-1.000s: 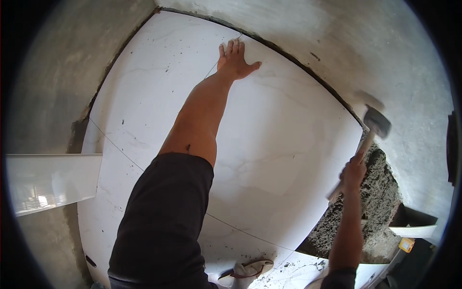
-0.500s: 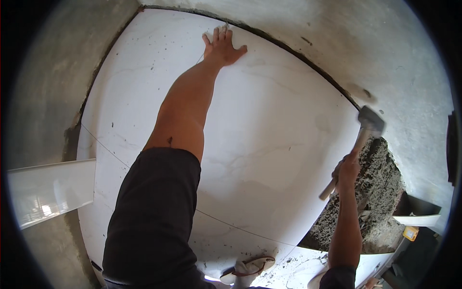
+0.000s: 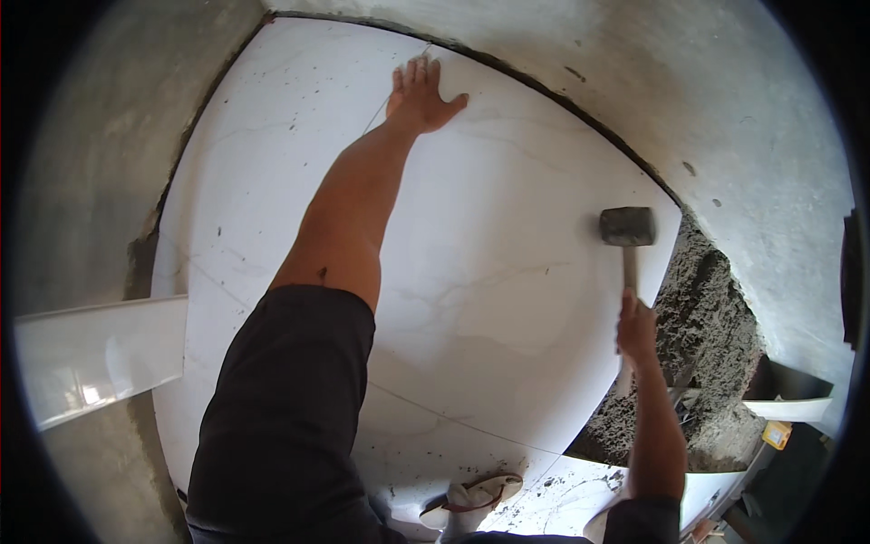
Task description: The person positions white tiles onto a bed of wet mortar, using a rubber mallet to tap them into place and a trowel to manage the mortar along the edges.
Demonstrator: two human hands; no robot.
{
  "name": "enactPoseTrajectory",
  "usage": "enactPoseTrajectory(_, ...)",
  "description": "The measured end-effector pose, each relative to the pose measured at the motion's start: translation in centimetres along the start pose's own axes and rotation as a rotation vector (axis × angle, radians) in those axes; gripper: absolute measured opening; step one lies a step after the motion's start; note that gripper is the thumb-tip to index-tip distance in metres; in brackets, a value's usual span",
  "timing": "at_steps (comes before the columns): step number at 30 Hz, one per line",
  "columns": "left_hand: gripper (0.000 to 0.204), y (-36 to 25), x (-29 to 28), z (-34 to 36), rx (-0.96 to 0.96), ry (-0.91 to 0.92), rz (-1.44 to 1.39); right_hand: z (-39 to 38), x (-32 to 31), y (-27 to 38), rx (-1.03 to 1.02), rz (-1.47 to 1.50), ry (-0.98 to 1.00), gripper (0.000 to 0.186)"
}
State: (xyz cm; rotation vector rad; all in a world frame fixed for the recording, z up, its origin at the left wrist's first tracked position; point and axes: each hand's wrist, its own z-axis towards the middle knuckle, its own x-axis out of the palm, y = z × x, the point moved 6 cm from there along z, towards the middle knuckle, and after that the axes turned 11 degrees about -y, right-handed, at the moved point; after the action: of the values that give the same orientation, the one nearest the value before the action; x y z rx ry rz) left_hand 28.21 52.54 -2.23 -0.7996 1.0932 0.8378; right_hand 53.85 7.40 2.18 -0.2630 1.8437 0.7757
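My right hand [image 3: 638, 331] is wrapped round the wooden handle of a mallet with a dark, blocky head [image 3: 627, 227]. The mallet head is over the right part of a large white floor tile with faint veins [image 3: 507, 272]; whether it touches the tile I cannot tell. My left hand [image 3: 421, 98] lies flat on the tile near its far edge, fingers spread, holding nothing. Right of the tile, a patch of rough grey mortar [image 3: 702, 335] lies exposed beside my right forearm.
Grey plastered walls [image 3: 770, 163] rise behind and at both sides, with a dark gap along the tile's edge. A glossy white panel [image 3: 100, 358] juts in from the left. A sandalled foot [image 3: 471, 500] stands on tile near me. A small yellow object [image 3: 777, 434] lies at right.
The mallet has swung left, from beside the tile's right corner to over the tile, its handle now more upright. My left hand stays nearly in place on the tile.
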Motion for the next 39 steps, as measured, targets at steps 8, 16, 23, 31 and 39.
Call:
enactPoseTrajectory(8,0.087,0.8,-1.8,-5.9,-0.051,-0.031,-0.041,-1.6,-1.4,-0.5,0.002,0.222,-0.03,0.056)
enactPoseTrajectory(16,0.085,3.5,-6.9,-18.8,-0.392,-0.025,-0.05,-4.4,-2.0,-0.3,0.26,0.488,0.056,0.051)
enactPoseTrajectory(23,0.086,5.7,-10.2,-27.6,-0.531,0.0,0.002,-5.9,-1.8,0.4,0.12,0.399,0.07,0.051)
enactPoseTrajectory(31,0.086,8.4,-13.8,-37.9,-0.792,0.118,0.124,-8.5,-0.5,-0.6,0.268,0.454,0.028,0.055)
enactPoseTrajectory(39,0.086,8.9,-15.4,-42.3,-1.032,0.185,0.154,-11.5,0.6,-1.4,0.249,0.368,-0.012,0.061)
